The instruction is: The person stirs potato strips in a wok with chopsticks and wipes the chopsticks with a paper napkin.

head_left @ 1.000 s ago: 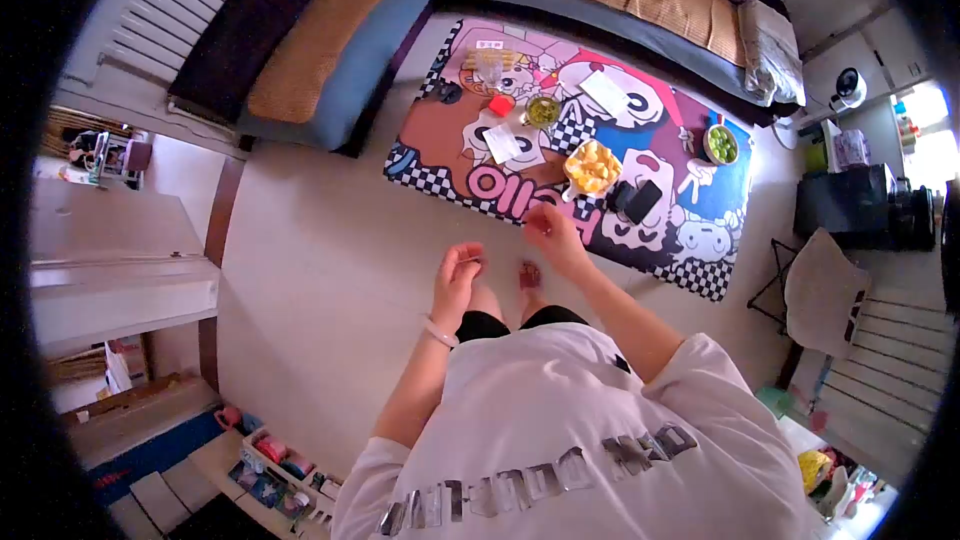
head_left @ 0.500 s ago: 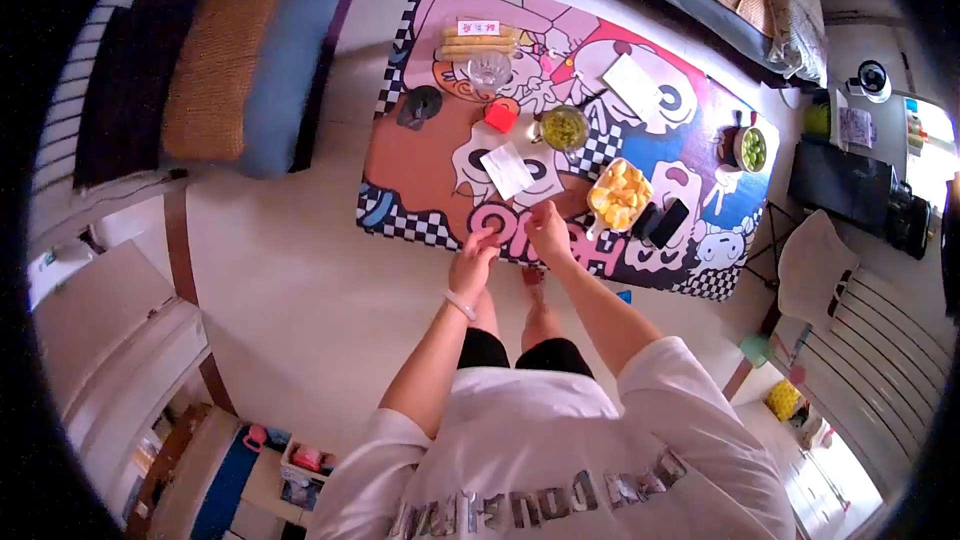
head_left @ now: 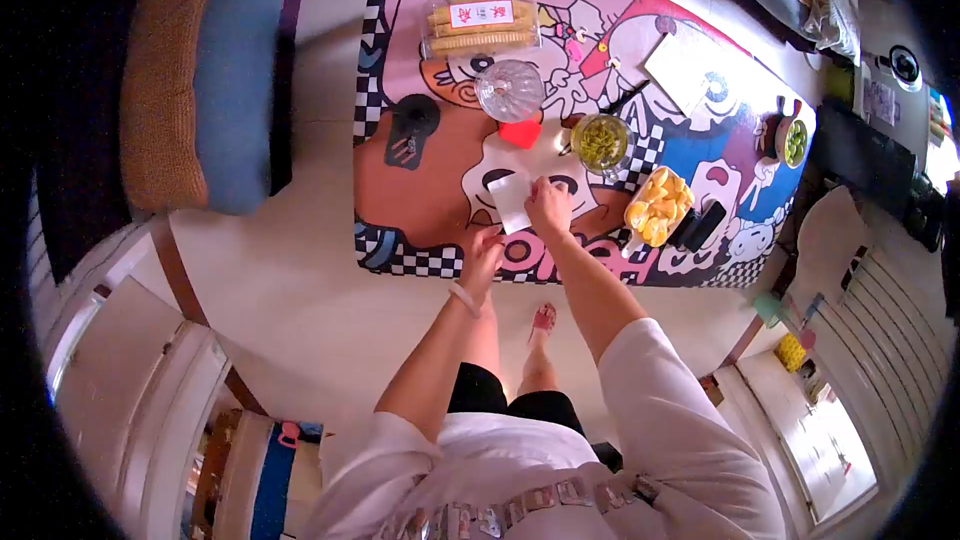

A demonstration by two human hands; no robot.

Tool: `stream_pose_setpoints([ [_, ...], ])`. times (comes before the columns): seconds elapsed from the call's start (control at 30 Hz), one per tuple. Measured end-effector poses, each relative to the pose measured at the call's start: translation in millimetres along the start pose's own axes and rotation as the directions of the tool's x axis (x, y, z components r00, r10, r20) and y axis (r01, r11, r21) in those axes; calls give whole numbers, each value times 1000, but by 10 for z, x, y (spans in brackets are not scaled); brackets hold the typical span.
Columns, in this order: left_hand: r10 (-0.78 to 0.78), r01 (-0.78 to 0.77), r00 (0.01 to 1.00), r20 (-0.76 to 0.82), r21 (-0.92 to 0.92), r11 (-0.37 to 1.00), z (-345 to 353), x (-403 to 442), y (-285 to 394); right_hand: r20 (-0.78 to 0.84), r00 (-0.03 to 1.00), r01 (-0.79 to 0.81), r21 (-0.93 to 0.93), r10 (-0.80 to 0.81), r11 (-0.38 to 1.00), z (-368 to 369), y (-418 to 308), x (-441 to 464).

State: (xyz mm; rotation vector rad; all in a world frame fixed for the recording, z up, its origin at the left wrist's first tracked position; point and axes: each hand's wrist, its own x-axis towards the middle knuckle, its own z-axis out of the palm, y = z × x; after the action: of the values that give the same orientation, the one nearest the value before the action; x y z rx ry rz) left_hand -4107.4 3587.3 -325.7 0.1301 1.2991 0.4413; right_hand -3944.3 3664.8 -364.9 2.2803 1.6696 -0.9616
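A white sheet of paper (head_left: pixel 511 203), perhaps a napkin, is at the near side of the patterned table, between my hands. My right hand (head_left: pixel 550 210) is closed at its right edge, with the fingertips partly hidden. At its near left corner, my left hand (head_left: pixel 482 258) has its fingers bent together, thumb and fingertips meeting the paper. Beyond the sheet are a small red box (head_left: pixel 520 133) and a glass cup of green contents (head_left: pixel 602 144). A white dish of yellow-orange fruit pieces (head_left: pixel 660 207) stands right of my right hand.
Packaged long yellow sticks (head_left: pixel 482 24) and a clear ribbed glass bowl (head_left: pixel 508 90) stand at the back left. A black object (head_left: pixel 411 130) lies left. A white sheet (head_left: pixel 690 75), black phone-like objects (head_left: pixel 702 228) and a bowl of green fruit (head_left: pixel 793 143) are on the right.
Both hands have reached farther over the table, and my right hand has come to the paper's right edge. The paper has shifted slightly toward me. The view has moved closer to the table.
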Motion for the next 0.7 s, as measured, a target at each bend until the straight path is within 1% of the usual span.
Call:
stream_pose_setpoints([
  [0.03, -9, 9, 1000, 0, 20, 1000, -6, -38, 7, 111, 994, -28, 74, 20, 997, 55, 37, -27],
  [0.07, 55, -53, 998, -31, 68, 996, 4, -70, 3, 52, 999, -17, 303, 1, 953, 53, 43, -131],
  [0.1, 125, -118, 991, -55, 117, 986, 41, -110, 8, 101, 994, -20, 485, -33, 874, 11, 64, -257],
  [0.13, 200, -186, 977, -71, 169, 968, 92, -159, 26, 80, 995, 12, 559, -68, 829, -56, 87, -406],
  [0.17, 194, -179, 979, -66, 191, 965, 172, -262, 126, 50, 994, 47, 628, -100, 777, -145, 97, -561],
  [0.2, 188, -172, 980, -61, 210, 962, 271, -418, 241, 90, 995, -39, 767, -48, 641, -314, 44, -742],
  [0.23, 181, -164, 982, -53, 233, 959, 390, -599, 346, 136, 991, -118, 873, -4, 473, -516, 16, -958],
  [0.27, 234, -248, 968, 88, 235, 940, 486, -720, 370, 145, 989, -116, 889, -33, 443, -777, 39, -1187],
  [0.3, 308, -358, 929, 205, 282, 890, 607, -890, 401, 28, 1000, -21, 914, -11, 405, -911, 31, -1382],
  [0.33, 370, -468, 870, 326, 313, 826, 742, -1087, 420, 11, 1000, -19, 937, 25, 348, -1084, 90, -1639],
  [0.37, 415, -577, 792, 448, 325, 749, 898, -1330, 469, -9, 998, -9, 957, 62, 288, -1433, 62, -1929],
  [0.4, 288, -486, 799, 528, 284, 827, 1092, -1712, 596, -39, 996, 12, 945, 74, 327, -1673, 110, -2209],
  [0.47, 219, -448, 715, 663, 194, 873, 1481, -2304, 622, -98, 989, 46, 912, 108, 407, -2061, 285, -2782],
  [0.5, 183, -421, 659, 729, 157, 893, 1647, -2526, 521, -198, 977, 150, 905, 83, 398, -2165, 401, -3078],
  [0.53, 207, -495, 585, 784, 143, 857, 1775, -2695, 374, -293, 954, 246, 886, 63, 392, -2239, 522, -3376],
  [0.57, 147, -491, 564, 812, 187, 851, 1905, -2893, 234, -386, 921, 340, 857, 46, 387, -2301, 634, -3705],
  [0.63, 24, -488, 524, 851, 277, 828, 2146, -3299, -117, -451, 886, 395, 856, 108, 332, -2393, 864, -4381],
  [0.67, 63, -536, 504, 861, 255, 805, 2257, -3489, -370, -473, 868, 415, 857, 148, 305, -2394, 1016, -4715],
  [0.7, 25, -558, 488, 873, 289, 778, 2330, -3660, -630, -494, 848, 437, 856, 189, 275, -2336, 1193, -5063],
])
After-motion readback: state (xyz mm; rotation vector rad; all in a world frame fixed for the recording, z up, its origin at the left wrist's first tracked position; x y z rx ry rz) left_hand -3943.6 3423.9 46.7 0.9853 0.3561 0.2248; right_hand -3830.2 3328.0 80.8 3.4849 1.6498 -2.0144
